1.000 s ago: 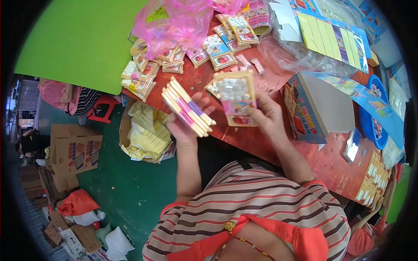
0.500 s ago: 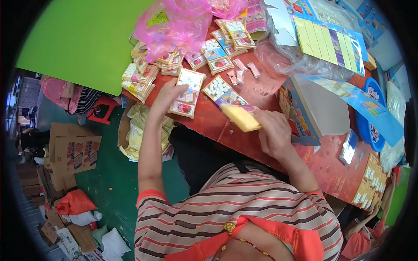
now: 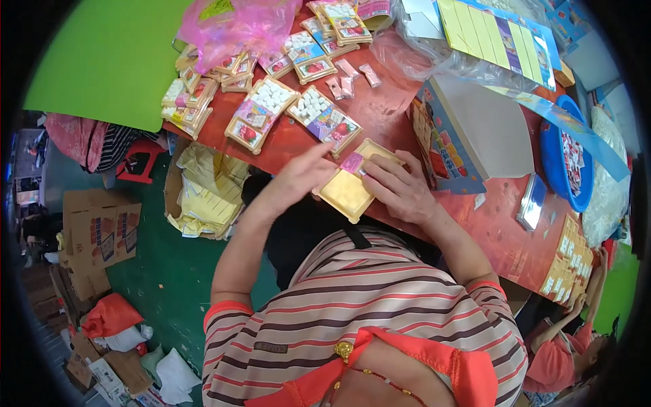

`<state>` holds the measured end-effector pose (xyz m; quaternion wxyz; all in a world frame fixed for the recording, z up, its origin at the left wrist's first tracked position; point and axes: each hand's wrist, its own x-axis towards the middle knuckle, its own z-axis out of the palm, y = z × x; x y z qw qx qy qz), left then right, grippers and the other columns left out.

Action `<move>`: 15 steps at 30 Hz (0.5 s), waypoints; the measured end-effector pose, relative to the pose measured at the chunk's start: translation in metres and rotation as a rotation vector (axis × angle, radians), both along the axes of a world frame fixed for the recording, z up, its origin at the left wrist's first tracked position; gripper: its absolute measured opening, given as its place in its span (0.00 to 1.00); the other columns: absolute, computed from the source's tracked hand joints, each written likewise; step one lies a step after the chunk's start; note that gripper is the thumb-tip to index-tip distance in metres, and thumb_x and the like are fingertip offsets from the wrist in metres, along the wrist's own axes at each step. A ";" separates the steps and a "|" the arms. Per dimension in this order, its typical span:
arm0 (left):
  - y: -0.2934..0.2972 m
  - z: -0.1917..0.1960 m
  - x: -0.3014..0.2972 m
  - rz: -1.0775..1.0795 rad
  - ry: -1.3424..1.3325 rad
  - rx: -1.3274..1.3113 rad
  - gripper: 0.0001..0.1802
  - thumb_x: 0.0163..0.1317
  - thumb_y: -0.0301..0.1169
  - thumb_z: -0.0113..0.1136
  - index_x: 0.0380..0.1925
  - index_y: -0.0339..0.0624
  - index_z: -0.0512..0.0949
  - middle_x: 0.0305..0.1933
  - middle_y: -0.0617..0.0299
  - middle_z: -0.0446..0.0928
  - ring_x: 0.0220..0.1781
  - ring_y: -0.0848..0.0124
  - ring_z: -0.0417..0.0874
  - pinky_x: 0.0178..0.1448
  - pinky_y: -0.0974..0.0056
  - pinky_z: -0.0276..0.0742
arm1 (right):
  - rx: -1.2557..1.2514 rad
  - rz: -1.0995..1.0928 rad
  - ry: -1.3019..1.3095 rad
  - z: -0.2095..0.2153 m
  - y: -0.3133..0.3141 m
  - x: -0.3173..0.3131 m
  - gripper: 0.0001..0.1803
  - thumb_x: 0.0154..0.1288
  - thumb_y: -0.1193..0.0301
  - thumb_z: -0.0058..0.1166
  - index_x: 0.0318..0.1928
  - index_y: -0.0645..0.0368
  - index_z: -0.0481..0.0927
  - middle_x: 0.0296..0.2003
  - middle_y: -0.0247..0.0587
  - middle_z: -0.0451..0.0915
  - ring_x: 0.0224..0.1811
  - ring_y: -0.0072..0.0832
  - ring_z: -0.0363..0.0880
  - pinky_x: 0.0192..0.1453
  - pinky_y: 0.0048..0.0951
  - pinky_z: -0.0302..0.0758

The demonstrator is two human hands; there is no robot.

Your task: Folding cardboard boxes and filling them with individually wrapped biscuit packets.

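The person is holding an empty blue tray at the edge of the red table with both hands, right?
Not quite. The tray is yellow, not blue, as the head view shows. The rest holds: it looks empty apart from a small pink packet at its top edge, it sits at the edge of the red table, and the left hand and right hand are both on it.

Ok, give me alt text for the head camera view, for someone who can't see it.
A person's two hands, left hand and right hand, meet over an empty yellow tray at the edge of a red table, with a small pink packet on it. Filled candy trays lie beyond.
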<state>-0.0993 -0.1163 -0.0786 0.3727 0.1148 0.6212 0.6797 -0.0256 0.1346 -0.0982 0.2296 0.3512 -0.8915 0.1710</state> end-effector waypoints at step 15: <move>0.053 -0.015 0.057 0.034 0.969 -0.816 0.35 0.60 0.36 0.57 0.66 0.34 0.60 0.40 0.44 0.75 0.41 0.48 0.81 0.42 0.50 0.79 | -0.193 -0.412 -0.253 -0.008 -0.003 0.029 0.24 0.57 0.76 0.56 0.56 0.60 0.72 0.58 0.51 0.70 0.59 0.47 0.70 0.61 0.47 0.64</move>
